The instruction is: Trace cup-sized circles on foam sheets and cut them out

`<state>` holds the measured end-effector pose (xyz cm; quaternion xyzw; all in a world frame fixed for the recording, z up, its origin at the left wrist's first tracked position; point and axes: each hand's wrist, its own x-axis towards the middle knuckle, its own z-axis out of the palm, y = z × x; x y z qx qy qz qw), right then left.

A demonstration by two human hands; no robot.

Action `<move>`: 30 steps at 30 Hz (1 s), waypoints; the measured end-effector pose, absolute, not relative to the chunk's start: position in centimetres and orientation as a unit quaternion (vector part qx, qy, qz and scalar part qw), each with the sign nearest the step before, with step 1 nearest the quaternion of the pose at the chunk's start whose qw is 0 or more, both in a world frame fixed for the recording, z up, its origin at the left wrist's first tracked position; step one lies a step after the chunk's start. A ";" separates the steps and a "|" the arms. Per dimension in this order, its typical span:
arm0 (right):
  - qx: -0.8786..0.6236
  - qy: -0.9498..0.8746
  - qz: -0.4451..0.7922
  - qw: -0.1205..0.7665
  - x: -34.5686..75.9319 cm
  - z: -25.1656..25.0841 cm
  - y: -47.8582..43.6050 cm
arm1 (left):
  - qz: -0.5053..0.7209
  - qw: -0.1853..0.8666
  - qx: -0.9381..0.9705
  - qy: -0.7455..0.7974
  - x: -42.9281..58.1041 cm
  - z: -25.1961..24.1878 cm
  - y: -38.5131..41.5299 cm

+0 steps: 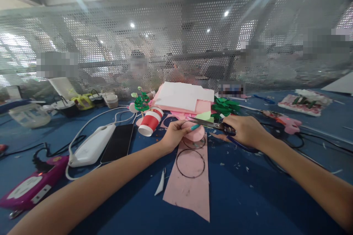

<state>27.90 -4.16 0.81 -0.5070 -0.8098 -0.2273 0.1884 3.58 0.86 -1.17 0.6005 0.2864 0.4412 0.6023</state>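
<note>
Between the thumb and fingers of my left hand (175,134) is a round pink paper disc (196,134). My right hand (246,130) grips a pair of scissors (211,123), whose blades point left along the top edge of the disc. Below the disc lies a pink paper strip (189,191) with black circles drawn on it; its upper end is partly covered by the disc. A thin white scrap (160,183) rests left of the strip.
Left are a red-and-white paper cup (150,121), a phone (118,143), a white power bank (92,145) and a purple power strip (35,183). Behind sit stacked paper sheets (179,97) and green paper pieces (224,105). A pink glue gun (288,123) lies right, among cables.
</note>
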 end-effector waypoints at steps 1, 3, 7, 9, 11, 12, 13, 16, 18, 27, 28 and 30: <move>-0.506 -0.811 -0.226 0.190 27.9 0.8 -4.1 | 0.442 0.603 0.600 0.285 3.6 -1.1 0.9; -0.502 -0.813 -0.223 0.193 28.0 0.8 -4.1 | 0.443 0.604 0.598 0.283 3.6 -1.1 0.8; -0.493 -0.817 -0.227 0.194 28.1 0.8 -4.1 | 0.446 0.598 0.599 0.291 3.7 -0.9 0.7; -0.491 -0.818 -0.227 0.192 28.1 0.9 -4.2 | 0.446 0.596 0.600 0.293 3.7 -0.8 0.7; -0.490 -0.820 -0.225 0.191 28.1 1.0 -4.2 | 0.443 0.602 0.597 0.292 3.7 -0.8 0.6; -0.488 -0.822 -0.225 0.191 28.1 1.0 -4.3 | 0.441 0.605 0.595 0.293 3.7 -0.8 0.6; -0.484 -0.823 -0.227 0.191 28.1 1.1 -4.3 | 0.439 0.608 0.592 0.293 3.7 -0.8 0.6; -0.473 -0.825 -0.236 0.198 28.1 1.2 -4.4 | 0.436 0.609 0.593 0.295 3.6 -0.8 0.6; -0.468 -0.828 -0.235 0.203 28.2 1.3 -4.5 | 0.437 0.605 0.598 0.294 3.6 -0.8 0.6; -0.475 -0.821 -0.243 0.205 28.1 1.3 -4.4 | 0.439 0.601 0.599 0.294 3.6 -0.9 0.7; -0.474 -0.821 -0.244 0.206 28.1 1.3 -4.4 | 0.442 0.599 0.599 0.294 3.6 -0.9 0.7; -0.472 -0.822 -0.244 0.205 28.2 1.2 -4.4 | 0.445 0.600 0.599 0.290 3.6 -0.9 0.7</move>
